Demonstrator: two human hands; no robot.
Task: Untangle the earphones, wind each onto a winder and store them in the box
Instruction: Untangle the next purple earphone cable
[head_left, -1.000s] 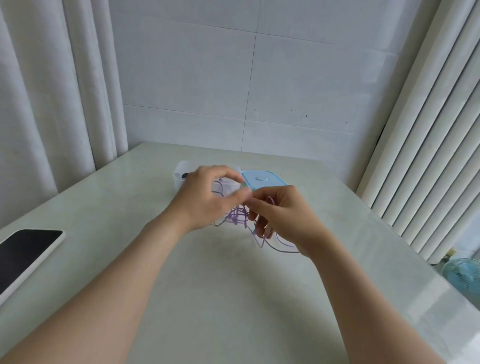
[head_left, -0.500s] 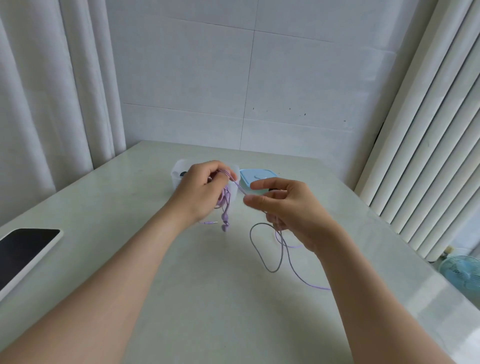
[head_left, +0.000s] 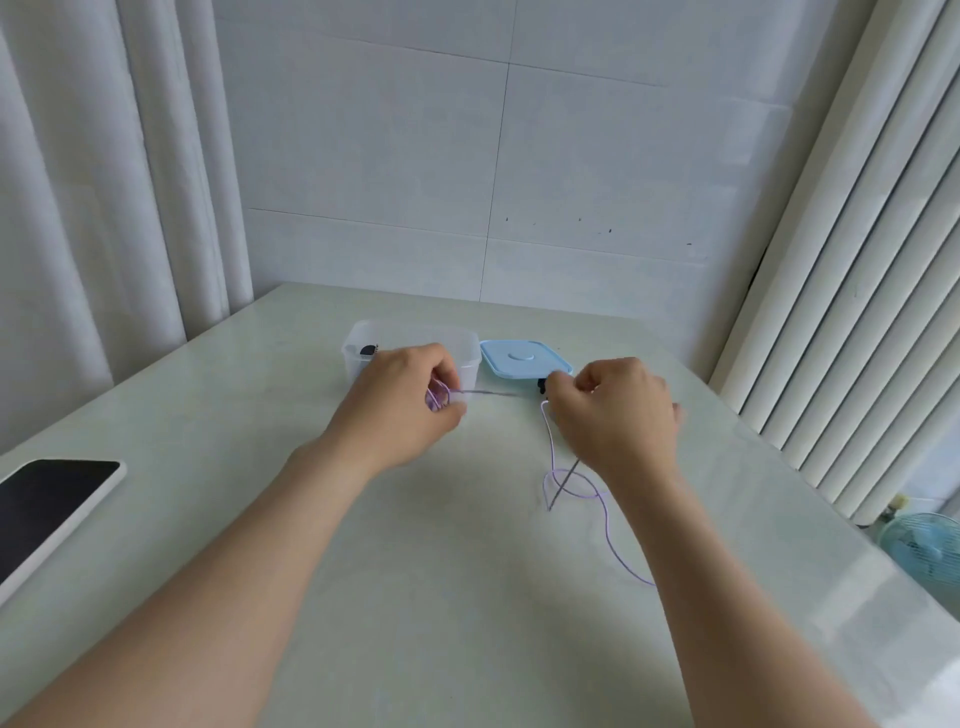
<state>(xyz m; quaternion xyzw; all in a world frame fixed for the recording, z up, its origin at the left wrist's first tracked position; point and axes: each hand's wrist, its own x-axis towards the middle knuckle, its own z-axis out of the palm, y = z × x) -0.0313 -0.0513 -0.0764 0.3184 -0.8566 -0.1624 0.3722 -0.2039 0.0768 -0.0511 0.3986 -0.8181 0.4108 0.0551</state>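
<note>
Left hand, right hand holding purple earphone cord taut, clear box behind

box, lid block far side; phone left edge

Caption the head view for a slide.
Left hand and right hand hold a purple cord taut before box and lid.

Pressed together over a purple tangle a second ago, the hands are now drawn well apart: the left hand grips a bunch of earphone cable in front of the box, while the right hand pinches it near the blue lid — now clear of the fingers. One strand has pulled taut between them — the slack has dropped into a loose loop on the surface under the right wrist.
</note>
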